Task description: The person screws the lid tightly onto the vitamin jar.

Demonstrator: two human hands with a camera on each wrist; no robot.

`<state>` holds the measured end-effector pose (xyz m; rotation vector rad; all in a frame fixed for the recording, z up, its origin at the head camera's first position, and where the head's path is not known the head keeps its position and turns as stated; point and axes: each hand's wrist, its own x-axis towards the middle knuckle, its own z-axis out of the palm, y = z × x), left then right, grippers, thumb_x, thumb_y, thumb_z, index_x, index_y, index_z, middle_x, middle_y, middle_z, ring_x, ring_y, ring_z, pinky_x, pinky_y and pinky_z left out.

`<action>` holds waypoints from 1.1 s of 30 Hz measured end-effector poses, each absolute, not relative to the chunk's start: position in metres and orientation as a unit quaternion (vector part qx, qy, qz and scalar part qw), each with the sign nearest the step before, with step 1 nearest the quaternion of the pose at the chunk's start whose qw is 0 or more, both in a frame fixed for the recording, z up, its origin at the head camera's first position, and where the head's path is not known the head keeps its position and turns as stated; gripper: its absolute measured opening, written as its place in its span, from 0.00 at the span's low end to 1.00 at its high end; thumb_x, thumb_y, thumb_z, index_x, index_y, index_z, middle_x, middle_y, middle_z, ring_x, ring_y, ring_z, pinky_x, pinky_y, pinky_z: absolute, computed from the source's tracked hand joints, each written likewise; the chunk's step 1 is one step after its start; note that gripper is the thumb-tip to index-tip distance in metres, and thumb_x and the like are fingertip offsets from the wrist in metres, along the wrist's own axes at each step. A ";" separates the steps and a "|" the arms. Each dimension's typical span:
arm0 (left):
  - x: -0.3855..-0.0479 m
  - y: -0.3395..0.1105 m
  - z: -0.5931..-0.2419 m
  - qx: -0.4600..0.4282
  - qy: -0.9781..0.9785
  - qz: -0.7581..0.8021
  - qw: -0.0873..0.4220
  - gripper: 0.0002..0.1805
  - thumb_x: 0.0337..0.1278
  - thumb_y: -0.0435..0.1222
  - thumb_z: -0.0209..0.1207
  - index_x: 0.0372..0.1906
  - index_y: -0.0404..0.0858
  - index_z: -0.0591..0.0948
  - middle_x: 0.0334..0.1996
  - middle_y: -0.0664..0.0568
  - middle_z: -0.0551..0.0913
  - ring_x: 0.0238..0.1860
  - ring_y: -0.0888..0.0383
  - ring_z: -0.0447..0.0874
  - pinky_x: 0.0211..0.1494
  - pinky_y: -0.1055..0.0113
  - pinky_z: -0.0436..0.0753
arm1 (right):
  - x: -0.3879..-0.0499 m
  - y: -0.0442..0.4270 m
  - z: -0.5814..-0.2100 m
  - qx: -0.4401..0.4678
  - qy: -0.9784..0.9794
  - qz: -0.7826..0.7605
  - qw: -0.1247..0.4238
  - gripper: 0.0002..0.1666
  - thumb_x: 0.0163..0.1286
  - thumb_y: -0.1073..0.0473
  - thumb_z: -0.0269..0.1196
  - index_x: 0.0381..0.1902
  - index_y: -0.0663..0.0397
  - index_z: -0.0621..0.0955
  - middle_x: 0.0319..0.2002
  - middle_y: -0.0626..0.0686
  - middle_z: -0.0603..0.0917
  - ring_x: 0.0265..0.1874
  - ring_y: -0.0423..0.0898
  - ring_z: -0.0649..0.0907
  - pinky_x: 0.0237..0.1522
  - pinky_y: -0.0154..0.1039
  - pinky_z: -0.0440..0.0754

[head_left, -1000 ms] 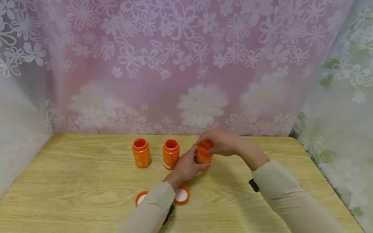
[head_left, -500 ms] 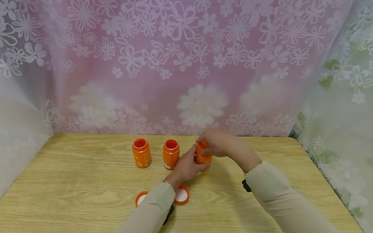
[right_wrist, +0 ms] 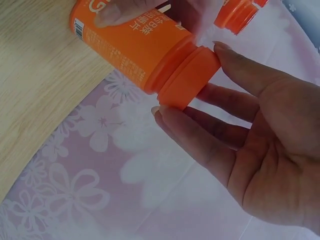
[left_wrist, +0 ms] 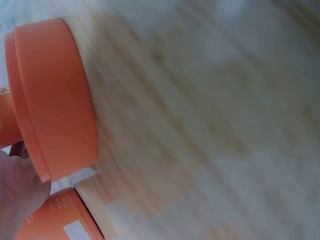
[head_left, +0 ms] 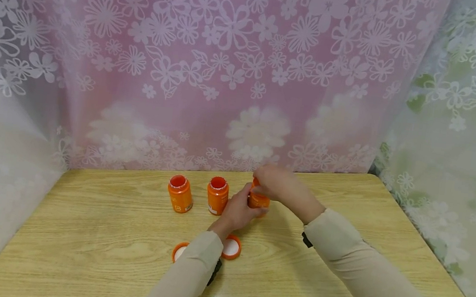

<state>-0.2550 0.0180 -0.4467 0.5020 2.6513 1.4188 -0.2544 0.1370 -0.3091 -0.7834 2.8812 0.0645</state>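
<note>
**Right hand [head_left: 275, 183] turning the cap [right_wrist: 190, 77] of the third orange pill bottle [right_wrist: 135, 40]**

Over the last second the right forearm [head_left: 353, 248] has been swinging inward while the left hand [head_left: 239, 211] has been staying put. This is probably rotating the cap, which is sitting on the bottle's neck. The right fingers are pinching the cap; the left fingers are clamping round the bottle's body, which is seemingly standing on the tabletop [head_left: 105, 231] at the row's right end.

Three bottles are showing: this capped one, plus the left open bottle [head_left: 179, 198] and the middle open bottle [head_left: 217, 201]. Three caps are showing: one under the right fingers, while the right loose cap [head_left: 231, 248] and left loose cap [head_left: 178, 252] are lying white inside up, the latter partly hiding behind the left sleeve [head_left: 192, 263].
</note>
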 end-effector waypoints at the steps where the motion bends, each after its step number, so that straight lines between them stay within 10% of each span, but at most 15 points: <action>1: -0.255 0.018 -0.446 0.165 0.869 0.465 0.045 0.30 0.54 0.47 0.67 0.60 0.49 0.67 0.54 0.54 0.78 0.53 0.55 0.78 0.61 0.59 0.72 | -0.254 0.136 -0.309 -0.256 0.964 0.022 0.075 0.14 0.65 0.52 0.65 0.29 0.57 0.78 0.23 0.48 0.75 0.21 0.44 0.75 0.25 0.37 0.75; 9: -0.255 0.019 -0.447 0.160 0.867 0.469 0.048 0.28 0.54 0.46 0.67 0.58 0.51 0.69 0.55 0.53 0.77 0.52 0.55 0.78 0.60 0.59 0.73 | -0.253 0.139 -0.313 -0.213 0.974 -0.018 0.071 0.18 0.66 0.46 0.63 0.32 0.57 0.77 0.24 0.50 0.77 0.21 0.45 0.75 0.23 0.37 0.73; 18: -0.253 0.018 -0.444 0.162 0.872 0.459 0.049 0.34 0.55 0.45 0.67 0.64 0.49 0.65 0.56 0.52 0.77 0.53 0.54 0.77 0.60 0.57 0.73 | -0.268 0.169 -0.311 -0.328 0.940 -0.063 0.074 0.29 0.68 0.45 0.61 0.64 0.50 0.74 0.63 0.58 0.71 0.61 0.57 0.71 0.59 0.56 0.69; 33: -0.255 0.019 -0.447 0.157 0.876 0.454 0.050 0.36 0.54 0.47 0.67 0.66 0.46 0.64 0.55 0.54 0.76 0.51 0.56 0.76 0.60 0.60 0.73 | -0.277 0.170 -0.307 -0.383 0.903 -0.125 0.150 0.18 0.62 0.64 0.67 0.51 0.56 0.81 0.49 0.53 0.79 0.45 0.48 0.77 0.48 0.44 0.77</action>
